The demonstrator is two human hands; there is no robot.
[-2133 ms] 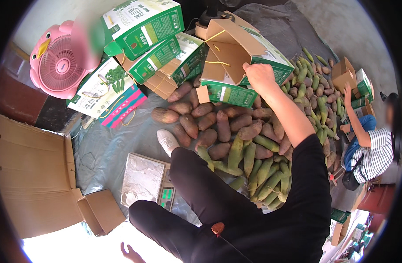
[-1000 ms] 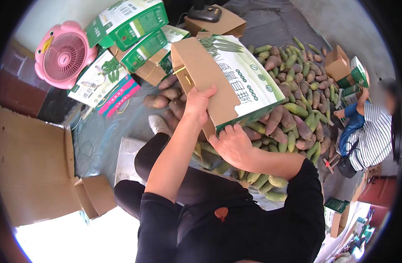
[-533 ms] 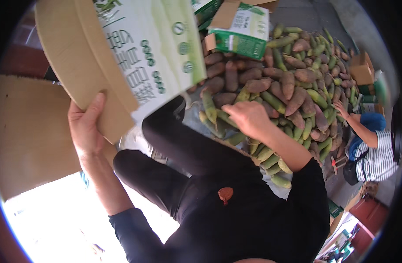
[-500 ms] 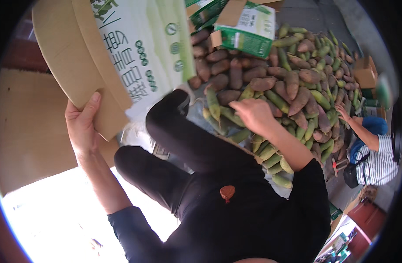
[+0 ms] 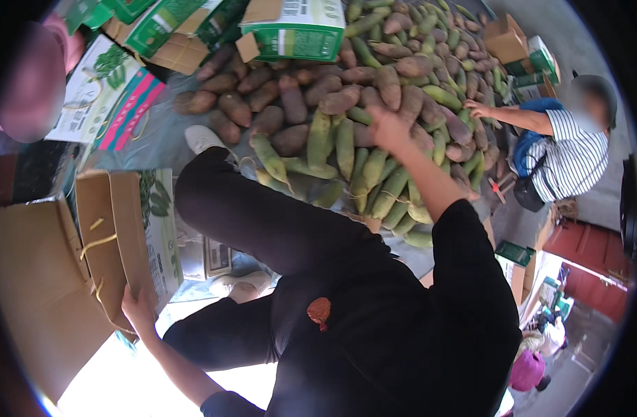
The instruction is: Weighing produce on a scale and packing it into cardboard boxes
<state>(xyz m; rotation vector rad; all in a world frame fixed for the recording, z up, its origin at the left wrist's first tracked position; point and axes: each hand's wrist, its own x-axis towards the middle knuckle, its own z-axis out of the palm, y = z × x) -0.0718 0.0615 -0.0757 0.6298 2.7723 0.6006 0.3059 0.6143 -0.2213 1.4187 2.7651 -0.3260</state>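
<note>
At the lower left my left hand [image 5: 139,311] is closed on the edge of an open cardboard carton [image 5: 134,233], which has a printed side and yellow cord handles. The carton stands tilted beside my left leg. My right hand [image 5: 389,131] reaches over a large heap and is nearest to a reddish-brown root [image 5: 388,87]. Its fingers are blurred and partly hidden, so whether they grip a root does not show. Long green radishes [image 5: 345,148] lie just below and left of that hand, with more reddish-brown roots [image 5: 292,99] beyond them.
A green and white carton [image 5: 294,31] stands on the heap's far side. Flat printed cartons [image 5: 96,87] lie at the upper left. A person in a striped top [image 5: 572,149] reaches into the heap from the right. Beside my left leg is a grey-white device [image 5: 211,257].
The carton in my left hand has come down and turned, now showing its inside and cords. My right hand has stayed over the heap. My view has swung round to the right.
</note>
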